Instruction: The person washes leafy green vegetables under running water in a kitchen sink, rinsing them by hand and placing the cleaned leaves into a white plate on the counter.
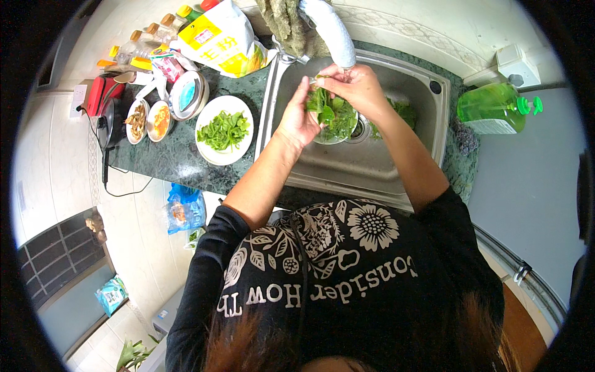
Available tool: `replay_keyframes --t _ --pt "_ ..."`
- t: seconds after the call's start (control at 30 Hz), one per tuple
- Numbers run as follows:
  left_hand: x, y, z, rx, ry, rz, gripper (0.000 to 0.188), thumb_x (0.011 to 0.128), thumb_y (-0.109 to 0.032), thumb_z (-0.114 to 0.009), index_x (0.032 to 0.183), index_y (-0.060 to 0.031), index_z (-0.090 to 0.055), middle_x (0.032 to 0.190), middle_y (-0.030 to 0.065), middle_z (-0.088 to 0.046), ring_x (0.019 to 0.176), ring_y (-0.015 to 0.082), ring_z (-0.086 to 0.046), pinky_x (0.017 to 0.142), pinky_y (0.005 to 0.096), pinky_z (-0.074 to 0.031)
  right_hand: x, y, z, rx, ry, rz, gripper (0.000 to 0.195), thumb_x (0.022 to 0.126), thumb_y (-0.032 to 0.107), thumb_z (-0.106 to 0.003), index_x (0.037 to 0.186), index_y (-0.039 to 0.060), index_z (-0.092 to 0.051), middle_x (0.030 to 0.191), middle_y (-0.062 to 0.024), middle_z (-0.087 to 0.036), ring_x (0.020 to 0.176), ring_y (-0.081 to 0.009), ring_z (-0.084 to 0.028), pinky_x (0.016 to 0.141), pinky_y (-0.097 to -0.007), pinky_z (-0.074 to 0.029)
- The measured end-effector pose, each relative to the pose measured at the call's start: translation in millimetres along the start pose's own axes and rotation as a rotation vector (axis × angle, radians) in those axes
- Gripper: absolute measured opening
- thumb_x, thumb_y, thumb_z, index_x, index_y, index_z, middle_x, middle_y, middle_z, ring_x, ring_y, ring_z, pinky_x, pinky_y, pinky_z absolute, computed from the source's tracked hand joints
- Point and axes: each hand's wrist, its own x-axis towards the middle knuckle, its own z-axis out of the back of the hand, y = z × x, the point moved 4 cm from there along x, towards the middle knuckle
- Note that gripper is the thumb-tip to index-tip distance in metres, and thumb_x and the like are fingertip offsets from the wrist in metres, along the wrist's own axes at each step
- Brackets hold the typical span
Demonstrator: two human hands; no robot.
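Observation:
Both hands are over a stainless steel sink (353,167), just beneath a covered faucet (332,37) with water at its mouth. My left hand (300,111) holds a bunch of green leaves (320,104) from the side. Pinched at the top of the bunch, a stem is between the fingers of my right hand (353,86). Under the hands a bowl (341,137) holds more greens, near the drain (359,132). Loose greens (403,114) lie in the sink behind my right forearm. A white plate (223,158) of leafy greens stands on the counter left of the sink.
Left on the green stone counter (186,162) are two small bowls of food (159,122), stacked bowls (189,95), a pan (109,123) and a large starch bag (228,42). Several bottles (153,32) line the wall. A green soap bottle (492,109) stands to the right.

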Motion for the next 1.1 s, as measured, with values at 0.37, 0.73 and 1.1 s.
replay_keyframes --t 0.37,0.73,1.1 --pt "20.5 32.5 43.5 0.334 -0.117 0.209 0.045 0.084 -0.034 -0.058 0.123 -0.0159 -0.046 0.116 0.0049 -0.055 0.107 0.0181 -0.053 0.082 0.0409 -0.048 -17.7 -11.0 9.6 0.393 0.003 -0.127 0.020 0.085 0.009 -0.060 0.101 -0.0021 -0.062 0.095 -0.0050 -0.063 0.087 -0.0091 -0.057 0.079 -0.0230 -0.046" --pt "-14.5 -46.6 -11.6 1.019 -0.149 -0.626 0.008 0.084 -0.006 -0.056 0.088 -0.0018 -0.061 0.069 -0.0015 -0.057 0.065 0.0058 -0.049 0.060 0.0221 -0.042 -22.3 -14.5 15.2 0.038 -0.073 0.023 0.018 0.081 0.003 -0.063 0.097 -0.0029 -0.062 0.090 -0.0052 -0.064 0.083 -0.0095 -0.059 0.075 -0.0222 -0.047" --pt "-30.6 -45.4 -59.3 1.771 -0.005 -0.586 0.012 0.079 -0.012 -0.057 0.076 -0.0011 -0.056 0.059 0.0029 -0.049 0.057 0.0070 -0.046 0.054 0.0252 -0.040 -36.9 26.4 6.9 -0.842 -0.094 0.620 0.010 0.070 0.009 -0.065 0.079 0.0050 -0.062 0.071 -0.0095 -0.059 0.066 -0.0303 -0.057 0.060 -0.0364 -0.047"
